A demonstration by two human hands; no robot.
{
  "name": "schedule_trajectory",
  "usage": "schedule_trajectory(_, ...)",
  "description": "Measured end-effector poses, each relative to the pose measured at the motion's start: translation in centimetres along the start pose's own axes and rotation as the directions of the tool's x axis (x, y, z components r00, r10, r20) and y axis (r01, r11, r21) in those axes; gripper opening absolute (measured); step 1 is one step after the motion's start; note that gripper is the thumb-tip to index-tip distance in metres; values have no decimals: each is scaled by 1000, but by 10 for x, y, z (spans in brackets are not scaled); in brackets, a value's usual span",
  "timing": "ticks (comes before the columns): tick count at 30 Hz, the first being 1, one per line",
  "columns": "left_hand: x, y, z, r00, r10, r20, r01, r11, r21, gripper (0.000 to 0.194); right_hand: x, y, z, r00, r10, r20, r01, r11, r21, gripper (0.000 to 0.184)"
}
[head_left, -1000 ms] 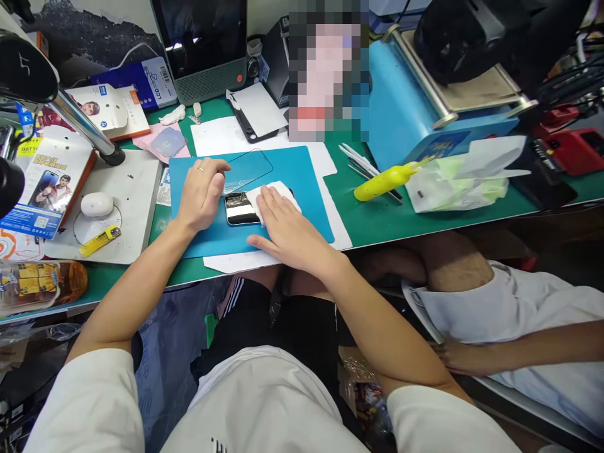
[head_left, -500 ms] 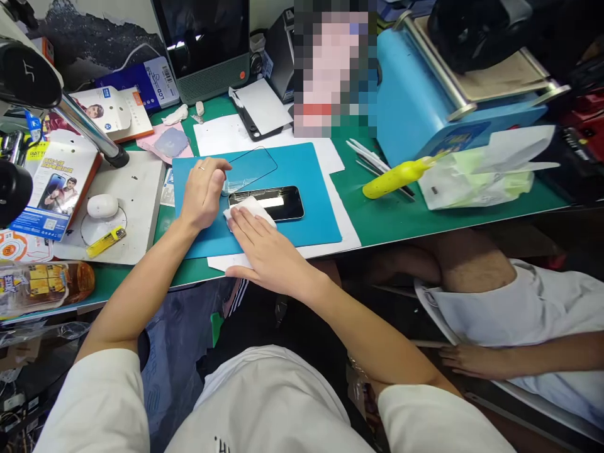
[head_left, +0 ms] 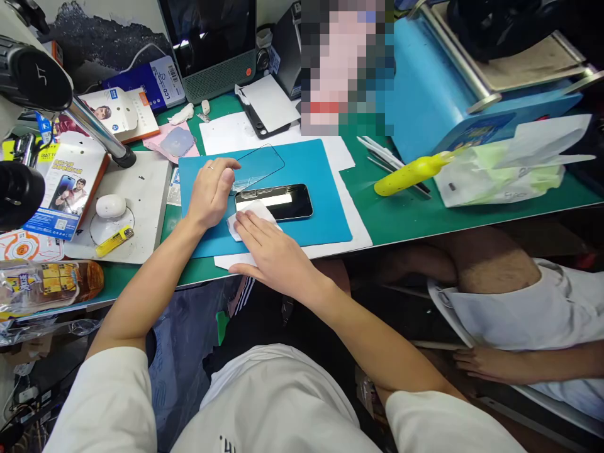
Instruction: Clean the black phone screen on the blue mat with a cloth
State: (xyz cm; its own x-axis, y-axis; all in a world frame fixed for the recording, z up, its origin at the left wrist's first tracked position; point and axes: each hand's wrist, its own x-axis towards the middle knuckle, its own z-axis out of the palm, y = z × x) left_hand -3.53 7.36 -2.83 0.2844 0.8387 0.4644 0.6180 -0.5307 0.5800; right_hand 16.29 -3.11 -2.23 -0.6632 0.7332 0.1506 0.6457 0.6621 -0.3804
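Observation:
A black phone (head_left: 283,201) lies screen-up on a blue mat (head_left: 321,214). My right hand (head_left: 268,248) lies flat, fingers stretched, pressing a white cloth (head_left: 245,214) against the phone's left end. My left hand (head_left: 212,192) rests curled at the phone's left end, fingers touching it and the edge of a clear glass sheet (head_left: 257,165) that lies just behind the phone.
A yellow bottle (head_left: 408,175), tweezers and a crumpled plastic bag (head_left: 495,173) lie to the right before a blue machine (head_left: 438,94). White case and yellow lighter (head_left: 113,241) sit left on a white board. Another person's leg and hand are at right.
My right hand slid the white cloth from the phone's middle to its left end, uncovering most of the screen. The left hand stayed put. The camera shifted slightly.

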Motion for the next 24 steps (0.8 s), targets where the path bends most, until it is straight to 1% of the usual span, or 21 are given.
schedule_trajectory(2,0,-1,0,1000,-12,6,12,1000,8,81,9,2,0,1000,28,8,-28,1000,3,91)
schedule_trajectory(5,1,-2,-1,999,-33,5,33,999,4,82,32,5,-1,997,81,17,-80,997,-14,90)
schedule_trajectory(7,1,-2,-2,999,-34,1,34,999,-12,82,38,4,0,995,99,6,-98,995,-22,88)
schedule_trajectory(13,1,-1,-2,1000,-2,10,3,1000,-28,80,14,-5,4,996,78,-39,-76,997,32,82)
schedule_trajectory(17,1,-3,-1,1000,23,-5,-24,998,-49,78,20,1,3,991,125,-39,-124,992,19,84)
schedule_trajectory(20,2,-4,-1,1000,14,-14,-15,999,-44,80,24,5,3,986,162,-38,-162,987,5,86)
schedule_trajectory(24,3,-3,-1,1000,19,18,-18,1000,-25,82,20,3,5,984,176,-24,-176,984,4,86)
